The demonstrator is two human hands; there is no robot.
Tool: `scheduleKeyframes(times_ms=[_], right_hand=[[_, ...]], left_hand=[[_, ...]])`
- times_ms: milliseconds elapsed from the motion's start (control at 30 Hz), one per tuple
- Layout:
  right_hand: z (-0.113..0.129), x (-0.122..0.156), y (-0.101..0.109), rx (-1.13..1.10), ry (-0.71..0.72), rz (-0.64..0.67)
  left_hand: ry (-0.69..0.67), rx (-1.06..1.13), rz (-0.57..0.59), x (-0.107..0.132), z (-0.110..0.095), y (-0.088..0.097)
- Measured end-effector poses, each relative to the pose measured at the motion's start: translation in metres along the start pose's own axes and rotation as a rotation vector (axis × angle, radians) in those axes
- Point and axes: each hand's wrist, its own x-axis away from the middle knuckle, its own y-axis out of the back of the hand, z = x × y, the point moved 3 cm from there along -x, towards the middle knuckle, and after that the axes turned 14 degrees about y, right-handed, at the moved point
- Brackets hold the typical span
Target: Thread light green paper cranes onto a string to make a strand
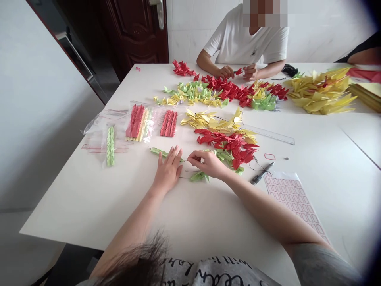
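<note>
My left hand point(169, 169) lies flat with fingers stretched out, pressing on a strand of green folded paper pieces point(162, 153) on the white table point(89, 198). My right hand point(208, 163) is closed in a pinch on a thin dark thread point(186, 160) that runs from the strand. A loose green folded piece point(199, 176) lies just under my right hand. Right beyond it sits a heap of red, yellow and green folded paper pieces point(229, 141).
Clear bags with red and green strands point(137, 125) lie to the left. A ruler point(268, 134), a black pen point(262, 173) and a sticker sheet point(293, 198) are on the right. Across the table a person's hands point(238, 72) work on red pieces beside more piles point(321, 93).
</note>
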Motion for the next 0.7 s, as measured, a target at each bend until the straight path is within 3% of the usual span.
scheduleKeyframes(times_ms=[200, 400, 600, 700], right_hand=[[0.009, 0.001, 0.016, 0.175, 0.048, 0.155], [0.013, 0.012, 0.026, 0.213, 0.028, 0.162], [0.032, 0.000, 0.040, 0.209, 0.085, -0.009], [0.056, -0.011, 0.045, 0.173, 0.208, -0.069]], left_hand=[[0.089, -0.031, 0.091, -0.003, 0.002, -0.010], [0.143, -0.014, 0.069, -0.002, 0.003, -0.015], [0.136, 0.091, -0.039, 0.002, 0.008, -0.007], [0.040, 0.219, -0.112, 0.013, -0.009, 0.003]])
